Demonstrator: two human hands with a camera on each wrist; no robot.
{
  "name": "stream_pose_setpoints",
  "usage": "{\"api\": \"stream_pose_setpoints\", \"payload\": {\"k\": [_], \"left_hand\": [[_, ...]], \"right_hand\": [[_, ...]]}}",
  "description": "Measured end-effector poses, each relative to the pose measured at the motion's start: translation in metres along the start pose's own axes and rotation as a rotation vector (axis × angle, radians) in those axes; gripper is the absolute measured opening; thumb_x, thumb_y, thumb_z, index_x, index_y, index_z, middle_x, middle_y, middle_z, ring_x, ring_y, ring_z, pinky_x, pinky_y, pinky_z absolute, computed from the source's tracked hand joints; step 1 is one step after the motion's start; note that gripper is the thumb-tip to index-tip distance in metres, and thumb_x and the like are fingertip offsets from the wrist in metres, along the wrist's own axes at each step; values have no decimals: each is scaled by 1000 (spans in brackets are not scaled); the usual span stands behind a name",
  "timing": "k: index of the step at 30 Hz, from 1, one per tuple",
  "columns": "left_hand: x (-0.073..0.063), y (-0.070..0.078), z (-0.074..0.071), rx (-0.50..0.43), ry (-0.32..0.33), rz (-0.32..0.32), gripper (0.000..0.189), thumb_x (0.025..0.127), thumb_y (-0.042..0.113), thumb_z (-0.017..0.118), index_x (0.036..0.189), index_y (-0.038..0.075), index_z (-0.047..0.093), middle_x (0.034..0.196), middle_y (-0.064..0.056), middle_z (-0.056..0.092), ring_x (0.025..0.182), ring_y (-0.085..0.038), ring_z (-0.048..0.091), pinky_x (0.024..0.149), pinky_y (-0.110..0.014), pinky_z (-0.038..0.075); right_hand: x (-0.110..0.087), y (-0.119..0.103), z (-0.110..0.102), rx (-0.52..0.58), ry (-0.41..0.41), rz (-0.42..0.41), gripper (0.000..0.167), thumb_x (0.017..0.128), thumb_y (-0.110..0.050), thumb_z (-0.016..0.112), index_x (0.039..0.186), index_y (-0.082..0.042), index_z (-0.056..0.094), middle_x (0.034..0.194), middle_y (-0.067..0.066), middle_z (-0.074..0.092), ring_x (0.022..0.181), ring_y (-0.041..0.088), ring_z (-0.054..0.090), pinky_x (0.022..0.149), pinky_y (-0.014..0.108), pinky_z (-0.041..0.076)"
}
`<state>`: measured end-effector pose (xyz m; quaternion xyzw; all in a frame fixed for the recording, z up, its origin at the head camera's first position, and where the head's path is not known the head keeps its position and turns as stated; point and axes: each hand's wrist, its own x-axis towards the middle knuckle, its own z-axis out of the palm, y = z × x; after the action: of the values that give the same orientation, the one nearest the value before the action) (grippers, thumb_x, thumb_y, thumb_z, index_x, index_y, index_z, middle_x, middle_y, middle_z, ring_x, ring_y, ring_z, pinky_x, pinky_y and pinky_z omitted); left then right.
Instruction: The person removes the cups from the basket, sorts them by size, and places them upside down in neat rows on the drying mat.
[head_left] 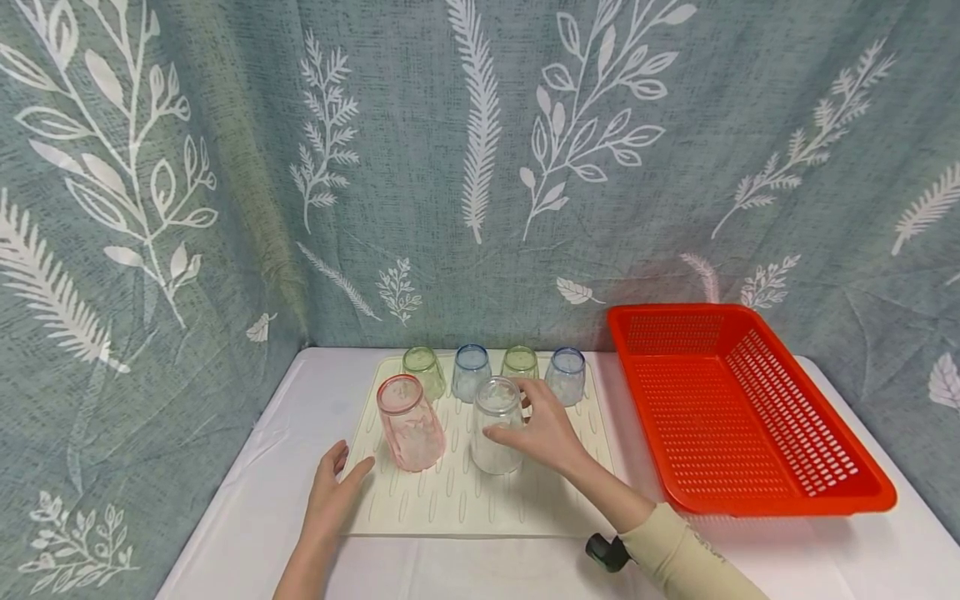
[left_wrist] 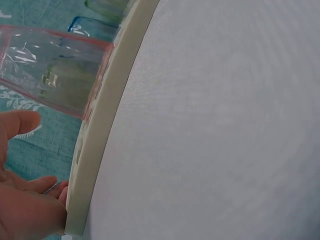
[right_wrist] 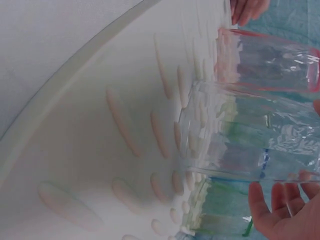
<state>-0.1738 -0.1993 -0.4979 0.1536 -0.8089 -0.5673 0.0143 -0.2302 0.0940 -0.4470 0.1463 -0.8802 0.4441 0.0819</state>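
Note:
My right hand (head_left: 546, 423) grips a clear drinking glass (head_left: 493, 457), its thumb across the near side and its fingers round the far right side. The glass is upside down over a cream ribbed draining mat (head_left: 450, 508); in the right wrist view its wide mouth end meets the mat (right_wrist: 90, 135). To its left, a pink glass (head_left: 412, 433) stands inverted on the mat. Left of that, my left hand (head_left: 333, 492) is at the mat's left edge, thumb and fingers spread apart, holding nothing. The pink glass (left_wrist: 55, 70) is close above its thumb in the left wrist view.
Along the mat's back stand inverted small glasses: a green one (head_left: 423, 371), a blue one (head_left: 471, 375), another green one (head_left: 520, 361) and another blue one (head_left: 566, 375). A red plastic basket (head_left: 780, 503) sits at the right. A patterned curtain (head_left: 420, 167) hangs behind the white table (head_left: 262, 467).

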Motion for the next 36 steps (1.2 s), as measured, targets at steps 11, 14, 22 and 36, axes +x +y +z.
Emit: {"api": "stream_pose_setpoints", "payload": {"k": [11, 14, 22, 36], "left_hand": [[1, -2, 1, -6, 8, 2, 80, 97, 25, 57, 152, -7, 9, 153, -32, 19, 141, -47, 16, 115, -57, 14], [1, -2, 1, -9, 8, 3, 79, 97, 25, 57, 152, -8, 9, 152, -33, 19, 141, -47, 16, 115, -57, 14], [1, -1, 1, -7, 7, 7, 79, 97, 25, 57, 152, -9, 10, 152, -33, 20, 141, -47, 17, 115, -57, 15], [2, -3, 1, -2, 12, 12, 79, 97, 25, 57, 152, -8, 11, 152, -33, 20, 141, -47, 18, 115, -57, 15]], "right_hand": [[1, 0, 0, 34, -15, 6, 74, 71, -34, 86, 133, -7, 55, 123, 8, 57, 98, 23, 54, 72, 36, 49], [1, -1, 0, 45, -17, 7, 72, 71, -34, 86, 132, -8, 56, 123, 8, 57, 99, 23, 54, 73, 37, 49], [2, -1, 1, 34, -26, 20, 71, 71, -36, 85, 130, -8, 57, 124, 8, 58, 100, 23, 54, 73, 37, 49], [2, -2, 3, 48, -21, -13, 67, 70, -33, 86, 127, -8, 59, 120, 6, 59, 99, 26, 57, 74, 37, 51]]}}
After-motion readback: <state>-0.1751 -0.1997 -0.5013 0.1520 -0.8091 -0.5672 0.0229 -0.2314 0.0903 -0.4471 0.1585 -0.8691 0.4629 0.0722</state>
